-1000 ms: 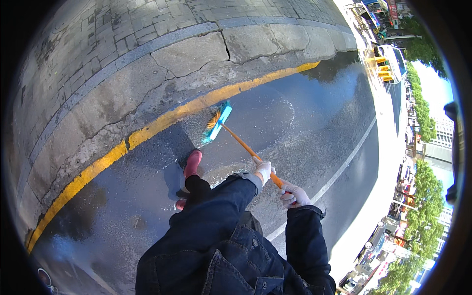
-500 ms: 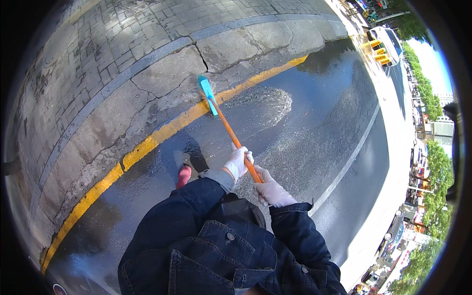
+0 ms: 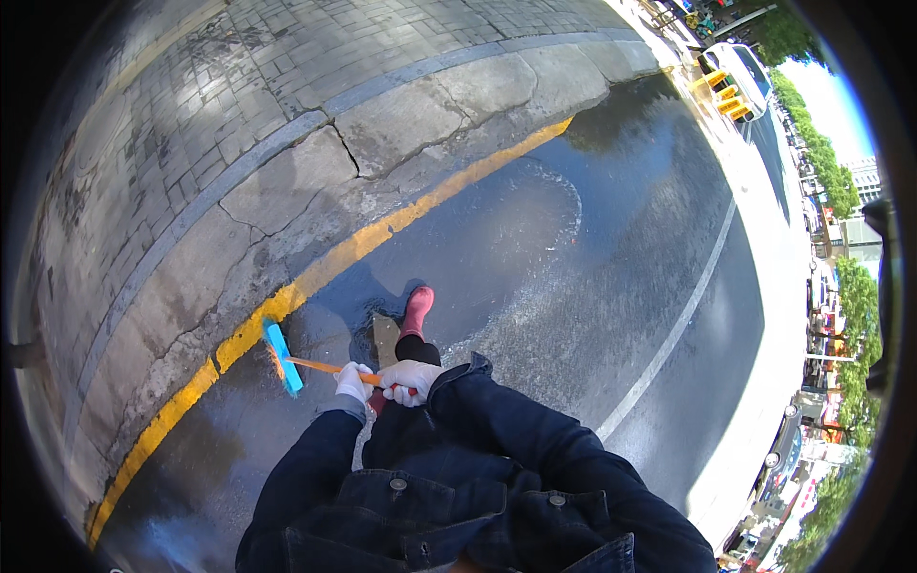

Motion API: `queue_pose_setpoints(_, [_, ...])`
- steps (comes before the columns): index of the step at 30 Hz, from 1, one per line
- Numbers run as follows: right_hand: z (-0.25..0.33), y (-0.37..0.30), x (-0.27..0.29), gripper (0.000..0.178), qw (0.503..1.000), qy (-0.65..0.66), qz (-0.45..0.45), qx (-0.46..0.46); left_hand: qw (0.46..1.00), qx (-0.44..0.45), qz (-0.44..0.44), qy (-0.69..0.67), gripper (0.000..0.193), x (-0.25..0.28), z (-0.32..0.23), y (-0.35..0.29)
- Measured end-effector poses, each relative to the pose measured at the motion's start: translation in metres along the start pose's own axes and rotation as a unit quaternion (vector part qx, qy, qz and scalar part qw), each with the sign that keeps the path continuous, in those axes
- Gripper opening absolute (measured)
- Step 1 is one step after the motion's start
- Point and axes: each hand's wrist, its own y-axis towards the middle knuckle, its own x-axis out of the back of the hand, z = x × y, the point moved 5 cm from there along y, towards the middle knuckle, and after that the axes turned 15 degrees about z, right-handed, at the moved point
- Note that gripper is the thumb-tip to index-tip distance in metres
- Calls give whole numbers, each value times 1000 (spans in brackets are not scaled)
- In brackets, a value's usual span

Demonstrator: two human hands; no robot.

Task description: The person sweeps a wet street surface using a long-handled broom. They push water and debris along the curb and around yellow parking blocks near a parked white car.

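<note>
A broom with a blue head (image 3: 283, 359) and an orange handle (image 3: 315, 365) lies low over the wet road, its head beside the yellow kerb line. My left hand (image 3: 353, 383), in a white glove, is closed round the handle nearer the head. Just to its right, my right hand (image 3: 411, 383), also white-gloved, grips the handle's upper end in front of my body. The head is at my left, and whether its bristles touch the road I cannot tell.
My pink boot (image 3: 417, 307) stands on the wet road ahead of my hands. A yellow line (image 3: 344, 252) borders the cracked concrete kerb (image 3: 315, 181), with brick paving (image 3: 239, 67) beyond. Yellow barriers (image 3: 728, 97) and a white vehicle (image 3: 740, 72) stand far right.
The broom head has swung from ahead of me back to my left, along the yellow line. Both hands moved left and lower with the handle. A pink boot has come forward.
</note>
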Motion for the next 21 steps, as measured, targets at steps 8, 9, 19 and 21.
queue_pose_setpoints(8, [31,-280,172,57,964,160,-125,173,995,94,-11,34,34,-280,270,88])
queue_pose_setpoints(9, [36,-318,179,57,951,182,-160,193,992,102,0,75,54,-323,294,84])
queue_pose_setpoints(19, [106,-418,259,57,814,-76,-534,217,900,272,278,196,19,-546,415,149])
queue_pose_setpoints(21, [96,-426,273,60,804,-117,-545,206,900,268,301,164,14,-559,426,142])
